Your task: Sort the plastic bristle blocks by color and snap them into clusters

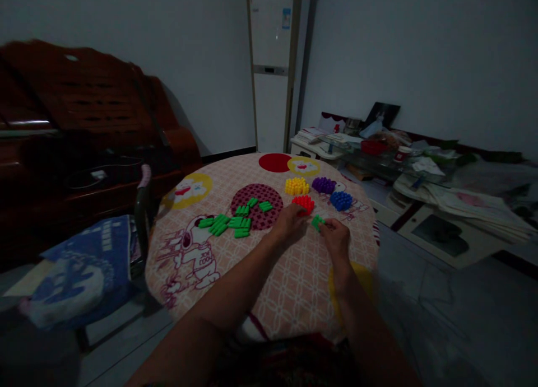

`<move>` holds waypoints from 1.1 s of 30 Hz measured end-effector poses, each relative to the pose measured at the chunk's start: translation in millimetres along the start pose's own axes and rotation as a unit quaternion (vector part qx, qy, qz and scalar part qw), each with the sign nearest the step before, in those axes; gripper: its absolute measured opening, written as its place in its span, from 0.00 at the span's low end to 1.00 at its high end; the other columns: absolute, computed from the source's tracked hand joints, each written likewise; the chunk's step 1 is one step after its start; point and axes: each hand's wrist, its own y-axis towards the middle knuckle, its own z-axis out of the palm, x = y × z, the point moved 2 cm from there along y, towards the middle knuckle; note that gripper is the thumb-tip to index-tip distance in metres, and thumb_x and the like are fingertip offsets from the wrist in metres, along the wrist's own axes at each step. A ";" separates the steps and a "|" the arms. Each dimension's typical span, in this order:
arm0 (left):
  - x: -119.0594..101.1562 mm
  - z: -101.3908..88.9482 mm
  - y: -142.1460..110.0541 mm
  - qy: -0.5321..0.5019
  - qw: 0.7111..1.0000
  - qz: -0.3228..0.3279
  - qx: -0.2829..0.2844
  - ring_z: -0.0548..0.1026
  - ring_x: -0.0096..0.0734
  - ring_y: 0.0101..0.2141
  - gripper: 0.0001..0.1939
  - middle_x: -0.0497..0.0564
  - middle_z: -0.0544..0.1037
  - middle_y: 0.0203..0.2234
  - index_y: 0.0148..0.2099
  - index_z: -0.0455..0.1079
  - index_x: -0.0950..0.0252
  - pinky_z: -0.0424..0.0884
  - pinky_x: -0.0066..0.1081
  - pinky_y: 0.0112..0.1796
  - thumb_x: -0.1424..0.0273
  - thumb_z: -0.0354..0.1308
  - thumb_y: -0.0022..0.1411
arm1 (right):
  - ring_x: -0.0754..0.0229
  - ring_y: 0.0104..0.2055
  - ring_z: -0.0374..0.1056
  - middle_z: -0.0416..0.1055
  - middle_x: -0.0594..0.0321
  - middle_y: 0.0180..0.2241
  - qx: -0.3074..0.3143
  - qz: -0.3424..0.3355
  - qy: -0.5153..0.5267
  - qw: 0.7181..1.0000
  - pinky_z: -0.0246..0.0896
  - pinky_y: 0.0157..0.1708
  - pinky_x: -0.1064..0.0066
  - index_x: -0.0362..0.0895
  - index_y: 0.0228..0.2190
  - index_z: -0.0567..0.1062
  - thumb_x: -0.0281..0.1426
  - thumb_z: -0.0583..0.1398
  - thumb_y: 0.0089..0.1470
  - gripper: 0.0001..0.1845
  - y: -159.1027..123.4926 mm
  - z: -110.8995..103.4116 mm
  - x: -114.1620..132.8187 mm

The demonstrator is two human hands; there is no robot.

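My right hand (337,237) pinches at a small group of green plastic building blocks (317,222) on the right half of the table. Beside it, my left hand (289,222) is closed, its fingertips at the near edge of a cluster of red blocks (303,203); whether it grips anything is hidden. Behind the hands stand tight clusters of yellow blocks (296,186), purple blocks (323,185) and blue blocks (341,200). Loose green blocks (218,224) lie scattered left of my left hand.
A patterned cloth covers the round table (286,286). To the left stands a chair with a blue cloth (90,269), and behind it a wooden bench (84,107). A cluttered low cabinet (445,230) runs along the right wall. A tall white cabinet-like unit (273,107) fills the corner.
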 end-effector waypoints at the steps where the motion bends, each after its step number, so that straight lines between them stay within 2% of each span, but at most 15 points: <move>1: 7.1 -7.8 2.0 0.022 0.999 -0.015 -0.027 0.75 0.35 0.42 0.14 0.56 0.80 0.42 0.46 0.76 0.67 0.71 0.33 0.46 0.73 0.54 0.59 | 0.57 0.27 0.72 0.77 0.61 0.25 -0.023 0.003 -0.004 1.000 0.63 0.28 0.70 0.43 0.28 0.78 0.47 0.62 0.46 0.19 0.1 -2.1 -0.7; 5: 44.5 -37.5 6.7 0.137 0.978 -0.121 -0.105 0.72 0.42 0.52 0.17 0.59 0.77 0.50 0.52 0.74 0.66 0.66 0.39 0.55 0.72 0.50 0.65 | 0.56 0.28 0.72 0.78 0.60 0.26 -0.067 -0.009 -0.058 0.996 0.62 0.29 0.69 0.44 0.28 0.78 0.45 0.62 0.48 0.17 -0.1 -7.4 -0.1; 7: 59.5 -45.6 6.0 0.196 0.963 -0.161 -0.096 0.69 0.47 0.55 0.18 0.60 0.75 0.54 0.55 0.72 0.66 0.64 0.41 0.57 0.70 0.51 0.66 | 0.57 0.28 0.72 0.78 0.59 0.26 -0.063 -0.020 -0.089 0.994 0.60 0.29 0.69 0.45 0.27 0.78 0.44 0.61 0.48 0.15 -0.6 -8.1 1.2; 9: 68.9 -48.6 4.4 0.242 0.952 -0.184 -0.048 0.69 0.50 0.55 0.19 0.62 0.76 0.53 0.55 0.72 0.68 0.63 0.42 0.57 0.68 0.54 0.65 | 0.57 0.28 0.71 0.78 0.60 0.26 -0.057 -0.022 -0.101 0.993 0.59 0.29 0.69 0.46 0.26 0.77 0.43 0.61 0.48 0.14 -1.2 -8.4 2.2; 12: 73.2 -50.4 2.6 0.271 0.942 -0.196 0.001 0.71 0.51 0.52 0.18 0.62 0.79 0.48 0.53 0.74 0.67 0.65 0.42 0.54 0.66 0.57 0.63 | 0.57 0.27 0.71 0.78 0.60 0.25 -0.054 -0.018 -0.096 0.994 0.58 0.28 0.70 0.46 0.27 0.78 0.43 0.61 0.48 0.13 -1.8 -8.5 2.7; 15: 67.9 -53.4 3.0 0.250 0.946 -0.206 -0.010 0.73 0.49 0.51 0.18 0.61 0.79 0.48 0.53 0.74 0.66 0.67 0.39 0.51 0.66 0.59 0.62 | 0.57 0.27 0.71 0.78 0.60 0.25 -0.053 -0.009 -0.078 0.996 0.59 0.28 0.70 0.45 0.27 0.78 0.44 0.62 0.48 0.15 -1.3 -8.1 1.8; 17: 58.5 -53.0 3.9 0.200 0.957 -0.209 -0.024 0.74 0.46 0.49 0.20 0.59 0.79 0.47 0.53 0.74 0.66 0.69 0.37 0.49 0.66 0.61 0.60 | 0.57 0.27 0.71 0.78 0.60 0.25 -0.056 -0.002 -0.070 0.996 0.58 0.28 0.70 0.45 0.28 0.78 0.46 0.61 0.48 0.17 -0.7 -7.9 0.8; 21: 22.2 -35.0 5.2 0.037 0.991 -0.126 -0.022 0.77 0.36 0.41 0.21 0.54 0.80 0.43 0.51 0.74 0.65 0.71 0.32 0.43 0.67 0.66 0.55 | 0.58 0.27 0.68 0.76 0.60 0.24 -0.067 0.001 -0.082 0.994 0.56 0.28 0.70 0.44 0.26 0.76 0.49 0.57 0.53 0.22 0.0 -9.2 1.3; 23: 1.1 -18.2 3.8 -0.029 0.996 -0.082 -0.004 0.76 0.33 0.36 0.21 0.52 0.80 0.40 0.48 0.74 0.65 0.71 0.30 0.40 0.67 0.68 0.51 | 0.59 0.25 0.65 0.73 0.61 0.21 -0.071 -0.004 -0.093 0.993 0.54 0.28 0.70 0.44 0.23 0.75 0.49 0.54 0.56 0.23 -0.5 -10.5 3.3; 26: -22.5 7.9 -1.3 -0.089 0.993 -0.073 0.007 0.74 0.29 0.32 0.23 0.49 0.79 0.35 0.47 0.73 0.66 0.69 0.27 0.35 0.70 0.70 0.46 | 0.61 0.23 0.59 0.70 0.62 0.19 -0.071 -0.025 -0.099 0.992 0.50 0.27 0.70 0.44 0.20 0.72 0.45 0.52 0.58 0.23 -2.3 -11.8 7.0; 29: -32.3 27.4 -6.5 -0.136 0.987 -0.083 0.003 0.72 0.26 0.29 0.22 0.46 0.76 0.30 0.45 0.72 0.66 0.65 0.25 0.30 0.71 0.69 0.46 | 0.62 0.23 0.56 0.67 0.64 0.19 -0.074 -0.038 -0.098 0.992 0.47 0.26 0.69 0.44 0.19 0.70 0.44 0.52 0.57 0.22 -4.1 -12.0 8.5; 33: -30.7 41.7 -6.0 -0.169 0.983 -0.066 0.006 0.69 0.25 0.28 0.19 0.44 0.73 0.27 0.41 0.70 0.66 0.62 0.25 0.28 0.70 0.69 0.46 | 0.62 0.24 0.56 0.68 0.63 0.20 -0.069 -0.036 -0.106 0.991 0.48 0.27 0.70 0.45 0.20 0.70 0.43 0.51 0.58 0.22 -2.9 -11.4 7.0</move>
